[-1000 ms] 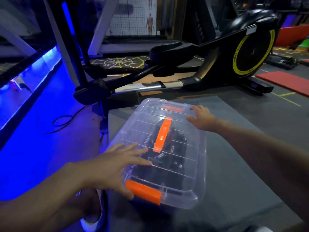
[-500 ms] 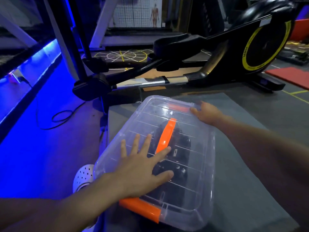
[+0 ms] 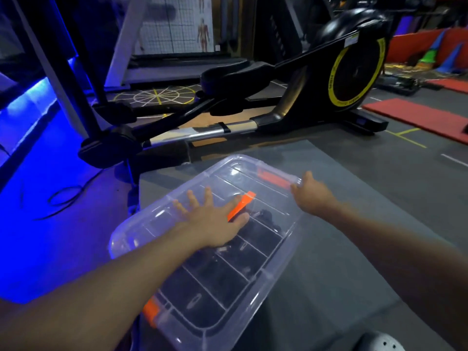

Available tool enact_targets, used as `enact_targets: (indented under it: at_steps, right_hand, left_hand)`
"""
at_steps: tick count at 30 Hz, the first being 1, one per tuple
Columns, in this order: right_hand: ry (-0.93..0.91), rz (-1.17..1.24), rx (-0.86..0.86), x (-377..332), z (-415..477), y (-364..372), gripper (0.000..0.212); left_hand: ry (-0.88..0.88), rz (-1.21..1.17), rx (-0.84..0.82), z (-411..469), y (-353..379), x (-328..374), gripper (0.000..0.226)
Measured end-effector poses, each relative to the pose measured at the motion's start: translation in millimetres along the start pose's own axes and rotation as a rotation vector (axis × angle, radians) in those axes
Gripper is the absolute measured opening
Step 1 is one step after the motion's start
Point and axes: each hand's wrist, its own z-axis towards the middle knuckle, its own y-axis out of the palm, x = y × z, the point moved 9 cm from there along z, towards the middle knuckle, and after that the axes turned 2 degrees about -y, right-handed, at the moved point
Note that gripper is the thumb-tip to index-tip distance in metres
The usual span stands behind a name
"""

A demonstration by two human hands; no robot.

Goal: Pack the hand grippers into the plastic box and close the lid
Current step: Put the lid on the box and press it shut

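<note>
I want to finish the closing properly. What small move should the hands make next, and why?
Probably press the far orange latch down with the right hand. That hand already rests at the far end of the lid, the left hand lies flat on it, and the hand grippers are inside.

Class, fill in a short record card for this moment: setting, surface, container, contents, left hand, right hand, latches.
Setting: gym floor, elliptical trainer behind
Surface: grey mat
Container: clear plastic box, lid on top
Contents: dark hand grippers, seen through the lid
Left hand: flat on the lid, fingers spread
Right hand: at the far end, by the far orange latch
Latches: near orange latch at the near end; whether either is snapped shut cannot be told
</note>
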Motion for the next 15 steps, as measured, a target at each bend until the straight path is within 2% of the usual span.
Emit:
enact_targets:
  at_steps: [2, 9, 13, 15]
  right_hand:
    - [0.036, 0.019, 0.015, 8, -15, -3, 0.019]
    - [0.132, 0.098, -0.016, 17, -69, -9, 0.016]
    - [0.244, 0.313, -0.042, 28, -93, 0, 0.008]
    - [0.258, 0.423, -0.083, 30, -106, 2, 0.013]
  left_hand:
    - [-0.025, -0.027, -0.038, 11, -4, 15, 0.064]
    - [0.046, -0.045, -0.031, 16, -6, 20, 0.065]
    - [0.133, -0.056, -0.058, 11, -10, 20, 0.065]
    - [0.178, -0.035, -0.064, 10, -10, 21, 0.068]
